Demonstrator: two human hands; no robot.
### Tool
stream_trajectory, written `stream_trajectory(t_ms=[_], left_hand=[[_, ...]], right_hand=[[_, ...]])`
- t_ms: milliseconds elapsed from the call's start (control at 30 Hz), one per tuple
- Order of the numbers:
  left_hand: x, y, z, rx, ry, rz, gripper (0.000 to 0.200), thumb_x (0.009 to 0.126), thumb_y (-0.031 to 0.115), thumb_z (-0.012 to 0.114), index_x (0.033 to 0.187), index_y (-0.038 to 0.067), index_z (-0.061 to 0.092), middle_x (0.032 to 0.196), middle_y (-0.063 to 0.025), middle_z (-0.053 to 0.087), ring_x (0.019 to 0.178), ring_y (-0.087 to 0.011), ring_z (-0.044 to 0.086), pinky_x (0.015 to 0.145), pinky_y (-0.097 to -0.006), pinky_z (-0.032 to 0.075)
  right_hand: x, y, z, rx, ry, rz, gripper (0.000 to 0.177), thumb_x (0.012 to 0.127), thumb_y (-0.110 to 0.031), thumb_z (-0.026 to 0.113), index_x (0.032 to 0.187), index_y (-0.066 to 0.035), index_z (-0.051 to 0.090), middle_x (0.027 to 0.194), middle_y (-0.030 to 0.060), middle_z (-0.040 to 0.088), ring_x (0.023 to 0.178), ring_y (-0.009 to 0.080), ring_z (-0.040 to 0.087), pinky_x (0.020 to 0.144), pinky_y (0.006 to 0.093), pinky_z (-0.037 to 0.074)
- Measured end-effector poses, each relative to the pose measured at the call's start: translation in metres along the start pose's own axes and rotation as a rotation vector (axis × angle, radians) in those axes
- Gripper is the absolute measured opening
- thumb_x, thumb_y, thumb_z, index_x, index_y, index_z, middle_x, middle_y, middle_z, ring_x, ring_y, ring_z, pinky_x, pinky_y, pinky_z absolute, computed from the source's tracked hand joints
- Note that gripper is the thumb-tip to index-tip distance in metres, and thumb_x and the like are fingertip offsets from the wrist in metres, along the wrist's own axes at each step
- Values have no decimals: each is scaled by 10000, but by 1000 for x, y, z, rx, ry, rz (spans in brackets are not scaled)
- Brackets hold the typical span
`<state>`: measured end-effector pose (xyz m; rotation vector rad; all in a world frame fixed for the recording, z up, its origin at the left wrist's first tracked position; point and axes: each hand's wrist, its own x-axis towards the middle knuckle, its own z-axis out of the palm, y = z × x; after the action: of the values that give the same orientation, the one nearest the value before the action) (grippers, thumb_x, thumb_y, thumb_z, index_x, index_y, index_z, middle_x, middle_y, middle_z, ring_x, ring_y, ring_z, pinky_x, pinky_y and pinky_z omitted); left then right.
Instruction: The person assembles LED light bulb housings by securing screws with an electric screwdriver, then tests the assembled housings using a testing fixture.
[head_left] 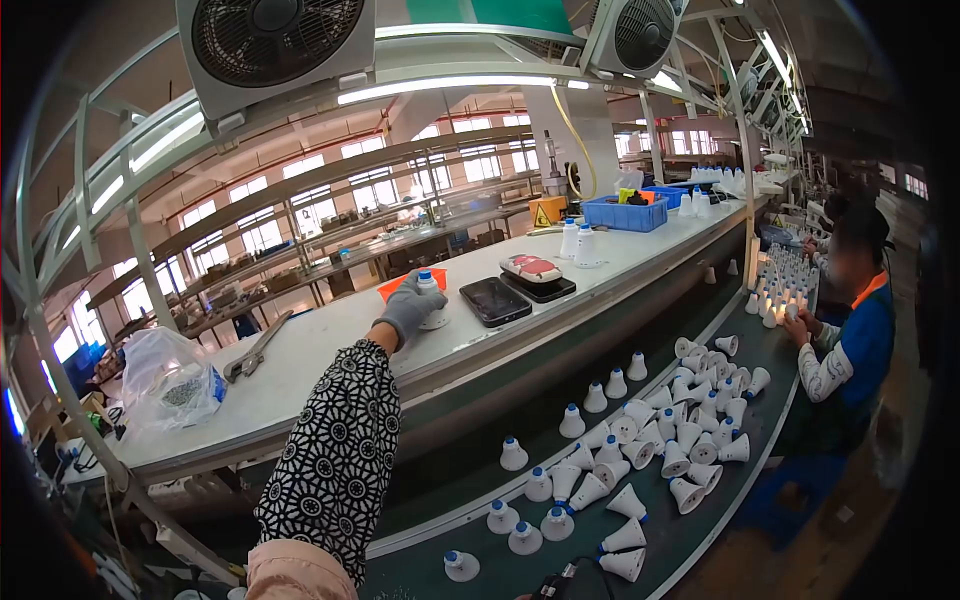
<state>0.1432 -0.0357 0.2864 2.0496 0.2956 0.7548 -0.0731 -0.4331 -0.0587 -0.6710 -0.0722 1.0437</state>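
Note:
My left hand (408, 308), in a grey glove with a black-and-white patterned sleeve, reaches over the white bench. Its fingers are wrapped round a white cone-shaped part with a blue top (428, 284), in front of an orange tray (396, 284). Right of it lie a black phone (495, 301) and a second dark device with a red-and-white case (531, 268) on top. Below, many white cones with blue tips (640, 450) stand or lie on the green belt (600, 520). My right hand is out of view.
An adjustable wrench (257, 347) and a plastic bag of small parts (172, 385) lie on the bench's left. Farther back are two upright cones (577, 243) and a blue crate (624, 212). A co-worker (855, 320) sits at the right by the belt.

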Motion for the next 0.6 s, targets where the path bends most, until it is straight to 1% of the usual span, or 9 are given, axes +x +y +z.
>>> stream_trajectory(t_ms=[100, 133, 200, 300, 333, 400, 467, 533, 600], left_hand=[[-35, 21, -23, -376, -99, 49, 478, 864, 287, 704, 1239, 60, 513, 1065, -68, 636, 872, -177, 647, 713, -313, 542], [-60, 38, -33, -522, -144, 61, 480, 884, 317, 686, 1235, 46, 503, 1080, -64, 633, 833, -169, 648, 668, -313, 544], [-143, 71, -32, -798, -75, 99, 402, 916, 367, 620, 1153, 59, 518, 997, -66, 604, 835, -191, 611, 589, -298, 520], [-256, 35, -25, -1255, -383, -81, 382, 921, 402, 583, 1092, 67, 514, 941, -74, 553, 884, -233, 558, 602, -303, 513], [-297, 17, -14, -1382, -462, -185, 381, 921, 409, 577, 1075, 67, 513, 932, -77, 540, 894, -241, 542, 609, -303, 509], [-373, -25, 13, -1484, -309, -617, 398, 935, 402, 570, 1123, 54, 526, 1026, -99, 580, 994, -266, 580, 674, -344, 548], [-425, -38, 25, -1367, -109, -961, 437, 948, 382, 572, 1216, 41, 524, 1174, -142, 594, 1160, -301, 566, 752, -394, 577], [-467, -62, 28, -1341, -132, -940, 489, 944, 322, 607, 1318, 33, 481, 1321, -173, 539, 1261, -310, 522, 885, -394, 554], [-489, -62, 25, -1155, -150, -874, 508, 934, 295, 628, 1337, 31, 468, 1336, -175, 523, 1244, -297, 534, 919, -361, 533]], right_hand=[[-5, -7, 5, -6, -5, -11, 278, 959, -253, 581, 1147, -51, 551, 774, 49, 588, 720, 168, 569, 734, 301, 474], [-6, -8, 7, -3, -6, -7, 283, 952, -249, 590, 1145, -45, 548, 784, 59, 587, 740, 185, 574, 762, 320, 481], [-1, -7, 2, -31, -45, -7, 296, 954, -252, 587, 1156, -40, 544, 783, 60, 592, 738, 186, 579, 759, 318, 483], [26, 22, -40, -32, -65, 46, 302, 921, -247, 601, 1103, -15, 538, 726, 89, 557, 722, 230, 586, 745, 383, 500], [22, 23, -37, -19, -45, 24, 282, 931, -234, 586, 1114, -24, 539, 718, 92, 571, 713, 229, 588, 717, 358, 495], [24, 17, -27, 19, -39, -5, 257, 941, -211, 572, 1120, -31, 538, 718, 91, 581, 702, 221, 587, 690, 335, 491], [22, 17, -25, 73, -34, -6, 253, 937, -199, 577, 1116, -25, 538, 738, 80, 569, 700, 207, 574, 694, 341, 487], [24, 19, -25, 104, -32, -6, 259, 934, -200, 583, 1117, -22, 542, 756, 67, 546, 701, 192, 550, 699, 350, 479], [26, 20, -29, 113, -41, -13, 268, 932, -204, 586, 1124, -21, 544, 764, 60, 529, 705, 183, 531, 701, 356, 471]])
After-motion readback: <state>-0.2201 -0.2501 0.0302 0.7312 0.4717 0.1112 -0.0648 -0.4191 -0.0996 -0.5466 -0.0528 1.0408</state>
